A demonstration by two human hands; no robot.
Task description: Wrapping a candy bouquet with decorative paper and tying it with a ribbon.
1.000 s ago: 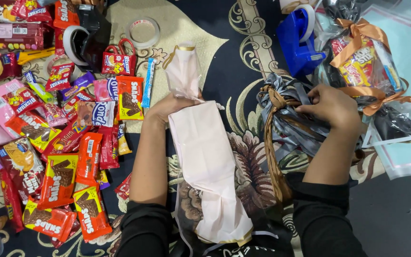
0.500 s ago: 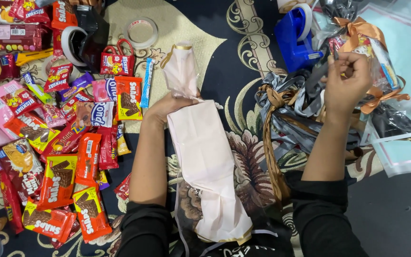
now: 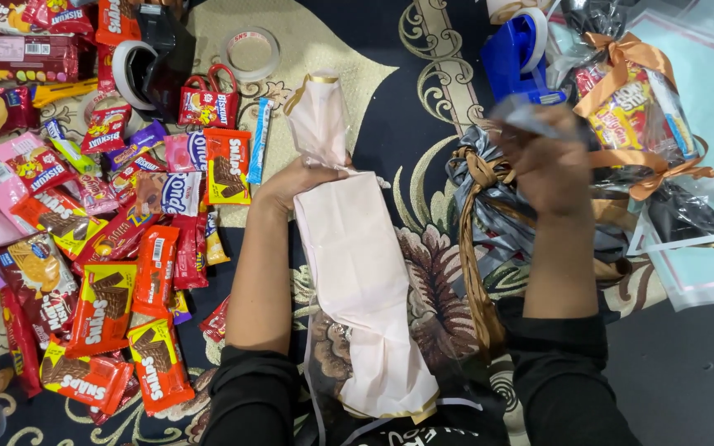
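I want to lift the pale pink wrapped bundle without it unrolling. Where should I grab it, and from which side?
Probably at the pinched neck of the pale pink bundle, where the left hand already clamps it. There the paper narrows below the gold-edged flared top, giving a natural waist. Come from the left, snack-pile side; the right hand and ribbon bundles crowd the other.

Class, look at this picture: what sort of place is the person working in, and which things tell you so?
Probably a home floor used for gift packing: a dark patterned carpet, a spread of wrapped snack packets, a blue tape dispenser and ribbon-tied clear gift bundles.
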